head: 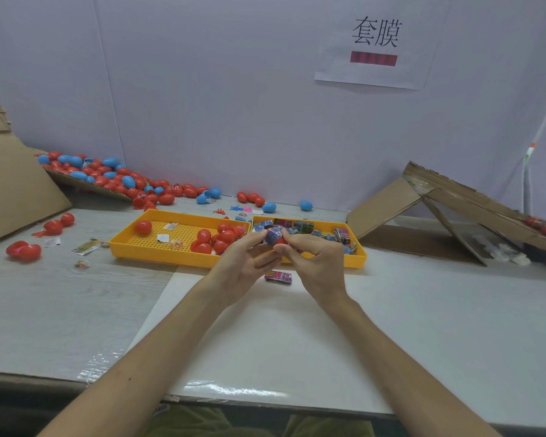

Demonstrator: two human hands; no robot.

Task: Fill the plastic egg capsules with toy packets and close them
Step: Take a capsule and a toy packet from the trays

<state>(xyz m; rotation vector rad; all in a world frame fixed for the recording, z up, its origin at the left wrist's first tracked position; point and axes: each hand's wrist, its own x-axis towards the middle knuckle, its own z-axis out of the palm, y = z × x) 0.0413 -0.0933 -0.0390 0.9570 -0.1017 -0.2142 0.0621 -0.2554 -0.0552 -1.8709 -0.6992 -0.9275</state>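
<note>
1. Far left: cardboard flap [13, 184] leaning on the table. Behind it, a pile of red and blue egg capsules [101, 175] spills along the wall.
2. Table left: loose open red capsules [24, 251], and a flat toy packet [87, 246] near the tray corner.
3. Left yellow tray [123, 244]: red capsule halves [214, 238] bunched at its right end, one more at the far left.
4. Left hand [243, 266]: palm up, fingertips pinched on the blue toy packet [273, 235], in the air over the seam between the two trays.
5. Red egg capsule [279, 240]: held between both hands, with the blue packet pressed against its top. Can't tell how far in the packet sits.
6. Right hand [319, 263]: thumb and fingers curled round the red capsule, clamped on it.
7. Pink packet [278, 275]: flat on the white sheet, just below the hands.
8. Right yellow tray [358, 258]: heap of toy packets [303, 227], touching the left tray.
9. Far right: opened cardboard box [423, 216] on its side.
10. Wall: paper sign [375, 42] above.
</note>
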